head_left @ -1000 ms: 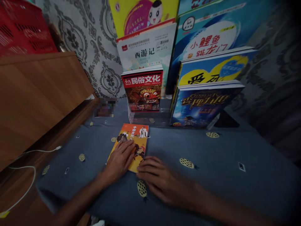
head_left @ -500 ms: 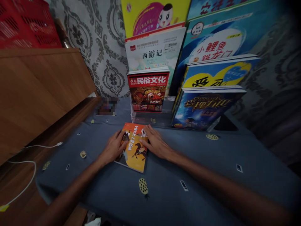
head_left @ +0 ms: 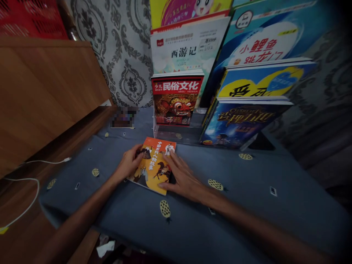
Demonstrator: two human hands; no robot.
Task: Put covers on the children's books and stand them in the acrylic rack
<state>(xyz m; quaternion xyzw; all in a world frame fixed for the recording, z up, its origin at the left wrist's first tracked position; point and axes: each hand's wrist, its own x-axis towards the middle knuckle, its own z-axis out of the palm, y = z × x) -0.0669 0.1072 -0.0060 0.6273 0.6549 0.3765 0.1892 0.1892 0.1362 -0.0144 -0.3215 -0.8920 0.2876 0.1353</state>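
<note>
A thin orange and yellow paperback book (head_left: 148,179) lies on the blue cloth, its cover facing up with white Chinese characters and a dark horse. My left hand (head_left: 129,161) grips its left edge, thumb and forefinger at the cover's side. Over the right edge rests my right hand (head_left: 184,176), fingers spread on the cover, thumb stretched toward the lower right corner. Just beyond the book stands a clear rack (head_left: 176,134) with upright books. A red book (head_left: 178,99) with a mask on it is at its front left, and a dark blue book (head_left: 242,124) at its front right.
Taller books, including a pale one (head_left: 187,51) and a blue and yellow one (head_left: 272,79), rise behind. A blurred-out item (head_left: 123,118) lies at the back left. Left of the cloth-covered table (head_left: 110,216) are a wooden cabinet (head_left: 49,88), a red basket (head_left: 30,20) and a white cable (head_left: 35,198).
My right hand has slid down the book's right side, its thumb now near the lower corner. My left hand has drawn back toward the left edge. The view has shifted slightly.
</note>
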